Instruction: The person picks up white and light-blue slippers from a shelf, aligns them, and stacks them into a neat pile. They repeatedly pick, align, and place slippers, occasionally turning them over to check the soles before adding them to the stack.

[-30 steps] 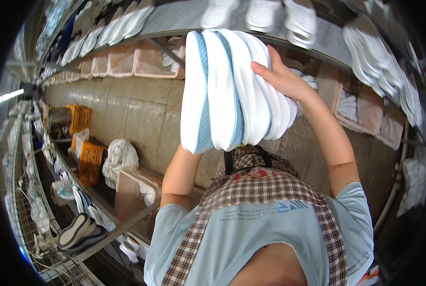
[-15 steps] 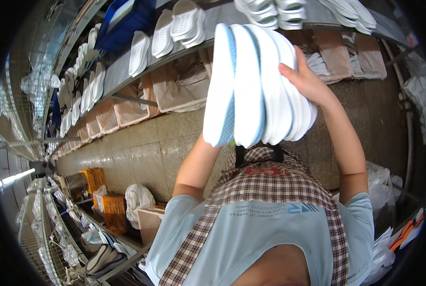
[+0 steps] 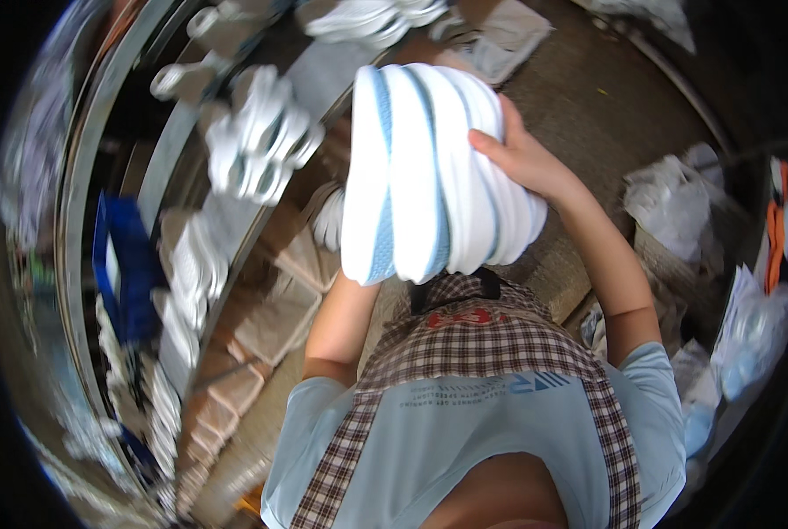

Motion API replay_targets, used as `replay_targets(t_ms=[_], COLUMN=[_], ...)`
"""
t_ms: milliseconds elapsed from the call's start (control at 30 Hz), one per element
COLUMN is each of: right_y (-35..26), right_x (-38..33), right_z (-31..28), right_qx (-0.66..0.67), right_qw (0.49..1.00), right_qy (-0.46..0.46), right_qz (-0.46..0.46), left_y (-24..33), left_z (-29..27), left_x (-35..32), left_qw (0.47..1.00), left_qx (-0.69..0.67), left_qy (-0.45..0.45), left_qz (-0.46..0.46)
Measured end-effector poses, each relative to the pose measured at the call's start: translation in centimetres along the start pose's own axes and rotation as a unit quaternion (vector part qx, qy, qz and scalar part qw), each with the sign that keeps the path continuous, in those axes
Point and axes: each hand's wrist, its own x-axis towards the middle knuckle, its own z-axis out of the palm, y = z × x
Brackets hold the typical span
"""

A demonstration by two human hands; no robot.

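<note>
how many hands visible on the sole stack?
1. The right hand presses the right side of the stack of white soles. The left hand is hidden behind the stack; only its forearm shows below.

A thick stack of white foam shoe soles with pale blue edges [image 3: 429, 172] stands on edge, pressed flat together, raised in front of the checked apron, toes pointing down toward its bib.

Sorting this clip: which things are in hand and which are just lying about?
In hand:
- stack of white soles, right hand pressed on its side; left hand hidden behind it

Lying about:
- white shoes on shelf
- blue crate
- plastic bags
</note>
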Motion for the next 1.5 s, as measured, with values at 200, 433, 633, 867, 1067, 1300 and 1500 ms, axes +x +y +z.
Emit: replay_targets(t_ms=[200, 433, 633, 867, 1067, 1300, 1500], right_y=[1.0, 6.0, 18.3, 33.1, 33.7, 31.5, 29.1], right_x=[5.1, 9.4, 11.7, 17.3, 23.4, 29.9, 34.4], right_z=[-5.8, -12.2, -19.5, -30.1, -36.8, -38.6, -35.5], right_qx=[-0.03, -0.014, 0.323, 0.424, 0.173, 0.36, 0.236], right_qw=[0.996, 0.986, 0.92, 0.905, 0.983, 0.914, 0.966], right_qy=[0.072, 0.126, 0.073, 0.017, -0.033, 0.126, 0.072], right_qz=[0.039, 0.113, 0.212, 0.026, 0.059, 0.14, 0.076], left_y=[1.5, 0.2, -5.7, -13.7, -18.0, -18.3, -14.6], left_z=[2.6, 6.5, 12.6, 19.6, 19.8, 14.9, 5.0], left_x=[10.6, 21.3, 31.2, 44.1, 54.5, 59.2, 67.4], left_qw=[0.994, 0.979, 0.964, 0.963, 0.952, 0.959, 0.94], left_qx=[0.035, 0.059, 0.08, 0.165, 0.261, 0.149, 0.239], left_qy=[-0.021, -0.04, -0.064, -0.098, 0.072, 0.151, 0.238], left_qz=[-0.104, -0.193, -0.244, -0.189, -0.146, -0.186, -0.055])
